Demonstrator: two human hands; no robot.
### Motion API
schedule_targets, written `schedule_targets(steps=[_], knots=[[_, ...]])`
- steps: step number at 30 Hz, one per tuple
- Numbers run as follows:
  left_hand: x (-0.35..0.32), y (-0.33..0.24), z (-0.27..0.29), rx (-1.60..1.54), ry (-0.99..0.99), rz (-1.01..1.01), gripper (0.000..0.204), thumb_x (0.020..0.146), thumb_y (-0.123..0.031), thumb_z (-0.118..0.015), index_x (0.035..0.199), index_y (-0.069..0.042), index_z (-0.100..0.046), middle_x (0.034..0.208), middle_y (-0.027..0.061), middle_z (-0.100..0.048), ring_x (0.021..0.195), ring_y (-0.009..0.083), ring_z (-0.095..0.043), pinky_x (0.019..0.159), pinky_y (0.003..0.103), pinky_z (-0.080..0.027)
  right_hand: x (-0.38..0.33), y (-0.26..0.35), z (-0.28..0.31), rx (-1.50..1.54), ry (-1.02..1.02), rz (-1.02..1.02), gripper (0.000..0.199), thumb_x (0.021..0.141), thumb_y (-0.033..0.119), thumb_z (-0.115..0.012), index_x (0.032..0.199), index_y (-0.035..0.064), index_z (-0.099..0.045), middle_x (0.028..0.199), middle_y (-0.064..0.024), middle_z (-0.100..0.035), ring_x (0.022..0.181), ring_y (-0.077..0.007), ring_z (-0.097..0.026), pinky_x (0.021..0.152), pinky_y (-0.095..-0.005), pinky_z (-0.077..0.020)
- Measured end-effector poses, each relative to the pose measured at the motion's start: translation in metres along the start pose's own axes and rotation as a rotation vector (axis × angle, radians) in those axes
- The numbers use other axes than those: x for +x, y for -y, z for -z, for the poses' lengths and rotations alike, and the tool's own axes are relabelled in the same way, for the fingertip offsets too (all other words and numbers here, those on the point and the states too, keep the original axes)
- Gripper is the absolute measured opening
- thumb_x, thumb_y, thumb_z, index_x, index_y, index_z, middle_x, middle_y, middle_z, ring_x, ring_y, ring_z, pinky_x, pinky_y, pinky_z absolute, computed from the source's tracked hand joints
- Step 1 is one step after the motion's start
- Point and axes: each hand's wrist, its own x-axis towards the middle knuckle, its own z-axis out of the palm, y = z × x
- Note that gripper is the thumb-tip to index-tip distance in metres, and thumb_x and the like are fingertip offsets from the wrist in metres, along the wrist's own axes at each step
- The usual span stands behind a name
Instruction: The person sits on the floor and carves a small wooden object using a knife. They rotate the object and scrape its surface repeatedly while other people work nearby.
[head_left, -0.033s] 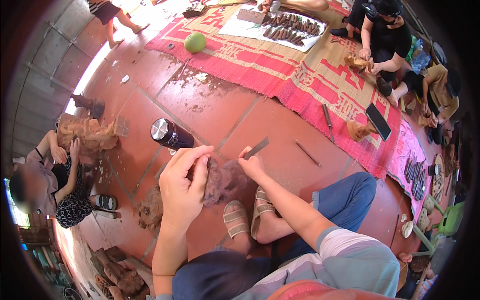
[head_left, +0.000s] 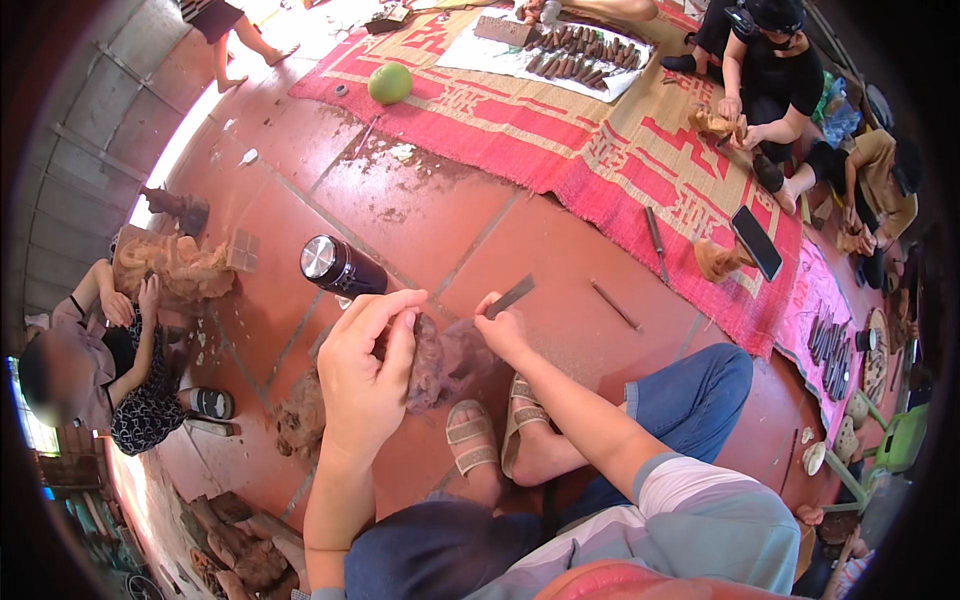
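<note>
Red tile floor (head_left: 480, 220), woven mat (head_left: 600, 130) beyond | left hand (head_left: 365, 375) closed on brown wood lump (head_left: 440, 360), held above sandalled feet (head_left: 490, 435) | right hand (head_left: 503, 330) gripping flat blade (head_left: 510, 297) against lump | dark flask (head_left: 340, 267) lying just beyond left hand

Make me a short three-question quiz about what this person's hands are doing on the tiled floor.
1. True or false: the left hand holds the brown fibrous lump.
2. Which thing does the right hand grip? A) the flat dark blade B) the green round fruit C) the black flask
3. Fill in: the black flask lies on its ____ on the tiled floor.

Key: 1 true; 2 A; 3 side.
</note>
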Motion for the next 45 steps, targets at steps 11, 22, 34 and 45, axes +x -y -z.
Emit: schedule_targets(steps=[11,22,34,45], knots=[[0.001,0.001,-0.002,-0.012,-0.027,-0.035,0.014,0.084,0.001,-0.054,0.094,0.001,-0.063,0.077,0.0054,-0.058,0.067,0.0094,-0.052,0.061,0.022,-0.041,-0.002,-0.01,-0.008,0.009,0.017,0.071,0.013,0.074,0.018,-0.062,0.077,0.0074,-0.055,0.064,-0.0061,-0.058,0.062,-0.0164,-0.058,0.058,-0.0304,-0.0444],[0.002,-0.002,0.002,0.038,-0.012,-0.019,0.015,0.085,-0.001,-0.052,0.095,0.002,-0.062,0.08,0.0064,-0.059,0.075,0.0106,-0.056,0.069,0.023,-0.043,0.01,-0.017,-0.011,0.079,-0.008,0.098,0.01,0.072,0.016,-0.062,0.078,0.0095,-0.056,0.071,-0.0109,-0.061,0.07,-0.0277,-0.062,0.062,-0.0379,-0.0471],[0.0,0.011,-0.001,-0.065,0.031,0.061,0.017,0.088,-0.003,-0.051,0.1,0.002,-0.063,0.088,0.0038,-0.058,0.083,0.0083,-0.054,0.075,0.02,-0.041,0.0,-0.005,-0.01,0.01,-0.03,0.109,0.012,0.072,0.012,-0.064,0.073,0.0046,-0.054,0.064,-0.0046,-0.057,0.062,-0.013,-0.055,0.056,-0.0286,-0.0438],[0.001,0.007,-0.001,-0.07,0.029,0.046,0.017,0.089,-0.003,-0.05,0.1,0.002,-0.063,0.086,0.0035,-0.058,0.08,0.0074,-0.053,0.072,0.02,-0.04,0.008,-0.042,-0.009,0.327,0.029,-0.009,0.008,0.073,0.005,-0.063,0.074,0.004,-0.055,0.066,-0.0078,-0.059,0.061,-0.0179,-0.058,0.057,-0.0301,-0.0449]])
